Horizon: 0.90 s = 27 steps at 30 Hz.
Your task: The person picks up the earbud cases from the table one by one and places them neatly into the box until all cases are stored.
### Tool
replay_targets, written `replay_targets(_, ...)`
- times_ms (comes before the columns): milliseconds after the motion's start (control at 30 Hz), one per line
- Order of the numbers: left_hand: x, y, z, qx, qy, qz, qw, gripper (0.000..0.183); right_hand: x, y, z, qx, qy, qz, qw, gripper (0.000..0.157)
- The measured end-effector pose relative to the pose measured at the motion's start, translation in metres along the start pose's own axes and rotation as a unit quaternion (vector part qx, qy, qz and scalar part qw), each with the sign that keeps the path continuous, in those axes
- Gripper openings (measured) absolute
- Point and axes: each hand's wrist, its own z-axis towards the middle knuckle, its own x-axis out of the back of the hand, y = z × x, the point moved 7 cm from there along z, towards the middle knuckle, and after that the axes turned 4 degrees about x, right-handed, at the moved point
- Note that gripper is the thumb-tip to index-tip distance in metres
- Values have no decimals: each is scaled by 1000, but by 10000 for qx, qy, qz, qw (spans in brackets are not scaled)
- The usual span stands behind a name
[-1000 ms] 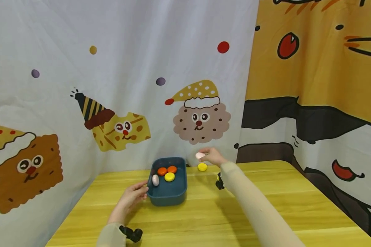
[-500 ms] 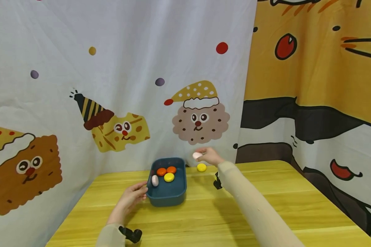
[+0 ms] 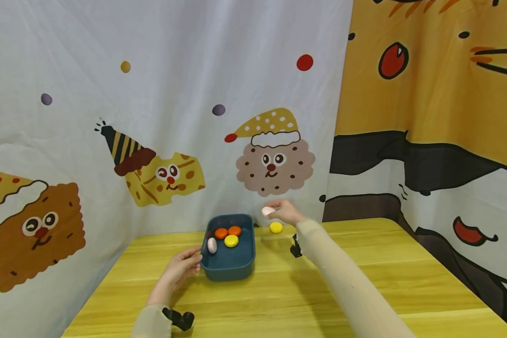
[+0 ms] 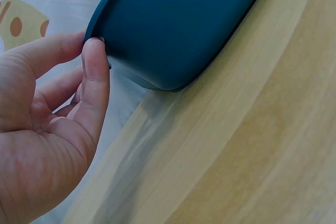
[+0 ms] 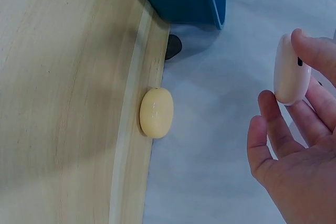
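My right hand pinches a pale pink, smooth oval piece between thumb and fingers, in the air near the back of the table. A small dark mark shows on its side. My left hand holds the left side of a dark blue open box, thumb and index finger at its rim. In the box lie two orange oval pieces, a yellow one and a pinkish-white one. Below my right hand, another yellow oval piece lies on the table, near its back edge.
The wood-grained table ends at a white curtain with printed cartoon figures. To the right hangs an orange, black and white printed cloth. A small black object sits at the back edge beside the box.
Over the last second my right hand shifted slightly left with the pink oval piece. The left hand and the box look unmoved.
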Motion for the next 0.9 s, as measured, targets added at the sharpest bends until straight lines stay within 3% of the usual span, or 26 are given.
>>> replay_targets(733, 0, 0, -1, -4, -123, 6, 9999, 52, -21, -5, 7, -102, -110, 264, 9995, 43)
replay_targets(900, 0, -1, -1, 23, -14, -25, 10000, 50, -28, -3, 8, -114, -96, 396, 9991, 45)
